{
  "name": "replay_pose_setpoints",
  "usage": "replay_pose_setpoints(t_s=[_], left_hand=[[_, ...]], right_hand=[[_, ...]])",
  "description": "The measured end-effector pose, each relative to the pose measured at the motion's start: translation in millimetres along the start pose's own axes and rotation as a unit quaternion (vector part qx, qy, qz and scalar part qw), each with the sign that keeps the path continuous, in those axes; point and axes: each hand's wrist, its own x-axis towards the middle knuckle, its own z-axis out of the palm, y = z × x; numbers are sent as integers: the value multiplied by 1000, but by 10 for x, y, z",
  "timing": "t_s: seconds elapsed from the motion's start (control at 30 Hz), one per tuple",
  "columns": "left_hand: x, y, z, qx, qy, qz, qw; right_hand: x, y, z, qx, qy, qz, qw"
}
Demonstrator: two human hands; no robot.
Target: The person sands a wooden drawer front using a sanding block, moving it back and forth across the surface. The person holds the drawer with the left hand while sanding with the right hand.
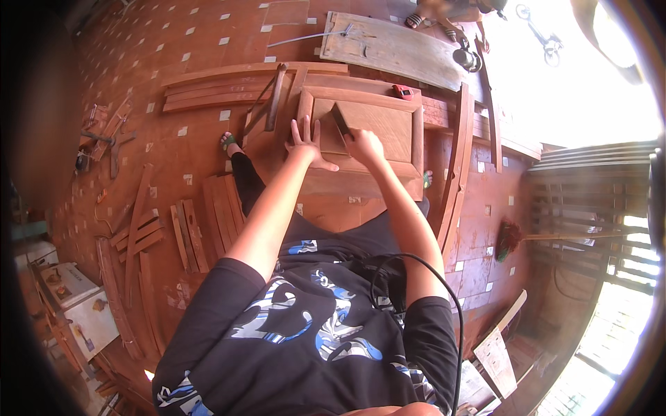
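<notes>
In front of me lies a framed wooden panel [378, 114], a pale board inside a reddish-brown frame. My left hand [305, 147] is spread over the panel's left side and near-left frame, its fingers stretched out and holding nothing. With closed fingers, my right hand [364, 149] grips a dark, flat, narrow block [339, 118], tilted over the panel's left part. Whether the block's lower edge touches the wood I cannot tell. A red tape measure [402, 91] rests on the far right of the frame. Left of the panel stands a wooden-framed tool [275, 97], perhaps a frame saw.
Long planks [215, 93] lie at the far left, and other long pieces [456, 163] at the right. Beyond is a greyish board [395, 48], with another person's foot [415, 21] beside it. A broom [508, 239] lies right. Shorter wood strips [187, 236] lie left. A black cable [454, 305] hangs near my right arm.
</notes>
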Motion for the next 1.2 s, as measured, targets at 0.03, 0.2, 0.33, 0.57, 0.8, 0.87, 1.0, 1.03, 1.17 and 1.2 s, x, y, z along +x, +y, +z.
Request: replay_pose_setpoints(t_s=[0.03,0.2,0.33,0.57,0.8,0.87,1.0,1.03,1.17,1.2], left_hand=[[-5,28,-6,2,6,5,1000],[-60,68,-59,-8,7,16,1000],[-60,24,-53,-17,-1,8,1000],[-65,59,-68,0,-6,1,1000],[-36,39,-51,2,-5,-5,1000],[-14,49,-39,9,-3,-5,1000],[-11,34,-54,-1,-9,3,1000],[-16,43,-48,1,-6,5,1000],[-40,68,-51,-6,3,9,1000],[-53,59,-54,-7,0,8,1000]], right_hand=[[46,175,-37,26,13,15,999],[95,1000,-394,77,10,146,986],[21,1113,-641,24,132,212,968],[-9,893,-402,-165,181,138,960],[-94,159,189,-271,94,-45,957],[-49,43,185,-169,53,-20,984],[70,79,44,72,54,54,994],[84,136,5,64,74,72,993],[69,483,-211,-9,167,102,981],[47,565,-262,-92,194,91,973]])
